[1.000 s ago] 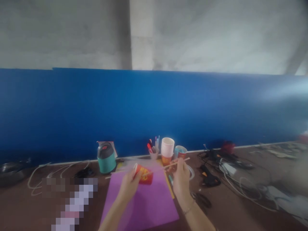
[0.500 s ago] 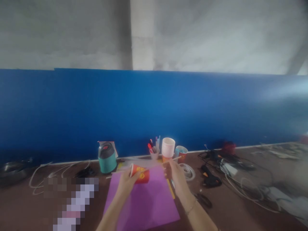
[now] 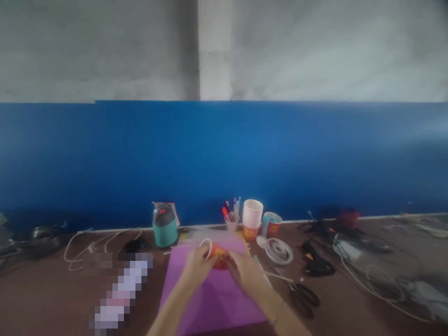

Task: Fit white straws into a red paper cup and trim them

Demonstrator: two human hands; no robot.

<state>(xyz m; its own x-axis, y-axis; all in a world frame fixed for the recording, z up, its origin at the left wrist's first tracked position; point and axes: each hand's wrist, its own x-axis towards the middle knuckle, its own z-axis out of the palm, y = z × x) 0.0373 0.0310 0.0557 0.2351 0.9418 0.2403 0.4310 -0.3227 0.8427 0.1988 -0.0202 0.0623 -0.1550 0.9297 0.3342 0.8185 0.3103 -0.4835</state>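
Observation:
A red paper cup with yellow print [image 3: 219,257] is tilted on its side above a purple sheet [image 3: 213,303], its white rim toward the left. My left hand [image 3: 198,265] is wrapped round the rim end. At the base end, the fingers of my right hand [image 3: 245,270] press against the cup. A thin pale stick [image 3: 278,276] juts out to the right from beside my right hand; its other end is hidden. Behind the sheet stand a stack of paper cups [image 3: 252,214] and a cup of pens [image 3: 231,222].
A teal and grey container [image 3: 165,228] stands at the back left. To the right are a red cup with blue contents [image 3: 274,226], a white coil [image 3: 279,251], black scissors [image 3: 304,298], a glue gun [image 3: 318,263] and tangled cables [image 3: 371,289].
My right hand has come down and left onto the cup's base end. The stick, earlier raised near the cup stack, now points right and lower. The whole view has shifted slightly.

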